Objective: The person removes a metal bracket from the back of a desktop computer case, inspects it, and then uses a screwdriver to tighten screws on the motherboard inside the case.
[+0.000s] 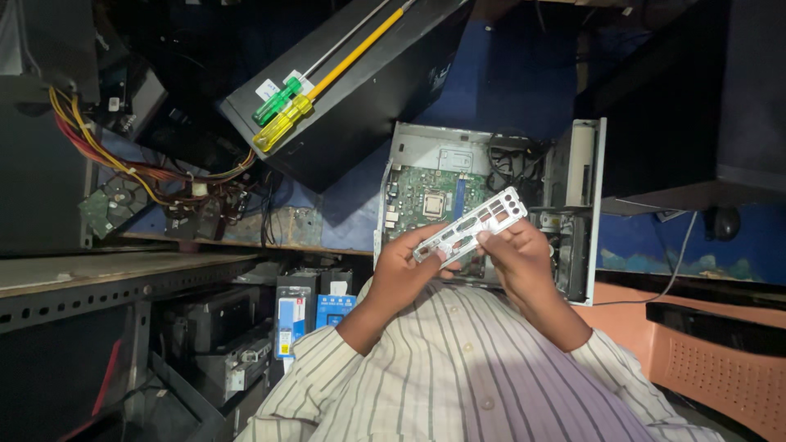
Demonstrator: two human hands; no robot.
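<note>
- Both hands held a thin silver port plate (470,226) by its ends, the left hand (403,266) pinching the lower end, the right hand (516,250) the upper, probably to keep it flat for inspection.
- It hovered just above an open computer case (491,205), whose green board (426,196) lay exposed.
- Two screwdrivers (282,115), green-handled and yellow-handled, rested on a dark case (360,106) nearby, within reach.

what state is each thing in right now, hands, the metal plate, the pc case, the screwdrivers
left hand: fingers gripping one end of the plate
right hand: fingers gripping the other end
metal port plate: held in the air between both hands, tilted
computer case: side open, green board showing
yellow screwdriver: lying on a black case, untouched
green screwdriver: lying beside the yellow one
</note>
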